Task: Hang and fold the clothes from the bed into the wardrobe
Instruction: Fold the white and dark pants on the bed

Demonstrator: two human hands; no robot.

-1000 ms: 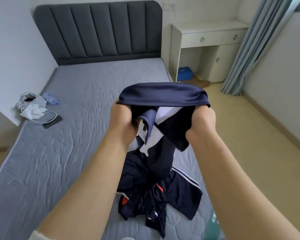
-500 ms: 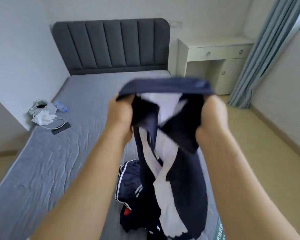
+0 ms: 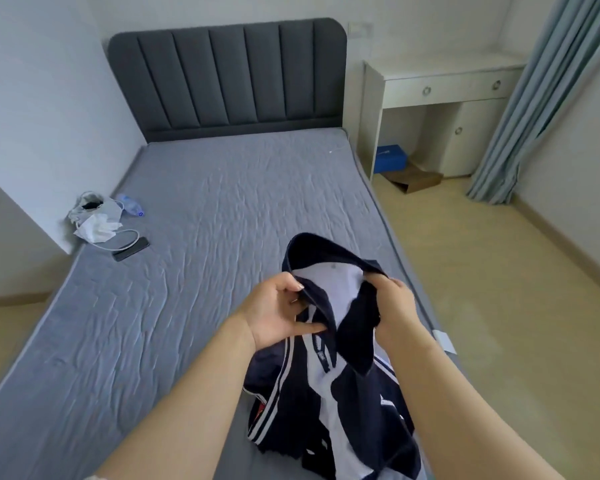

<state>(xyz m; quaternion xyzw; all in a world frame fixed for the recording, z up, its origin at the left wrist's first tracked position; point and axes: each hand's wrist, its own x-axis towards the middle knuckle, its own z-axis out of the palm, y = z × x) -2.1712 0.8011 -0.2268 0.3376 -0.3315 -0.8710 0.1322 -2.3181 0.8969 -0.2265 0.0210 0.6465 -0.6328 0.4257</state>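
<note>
Head view, and both grips are on the garment: the left grip curls its fingers round the near edge of the collar; the right grip is bunched tight on the dark fabric opposite; between them the navy-and-white jacket gapes open at the neck, pale lining showing; its lower part lies heaped on the bed by the near right edge, and I cannot tell whether that heap is one garment or several.

To sort it well, I'd slide each grip outward along the collar to the shoulder seams; lift until the hem clears the mattress; give one shake so the sleeves drop free; no hanger or wardrobe is in sight, so a turn away looks due.

Farther out, a phone, face mask and bottle sit at the bed's left edge, well apart; beyond, the headboard; right, a white counter and curtain.
</note>
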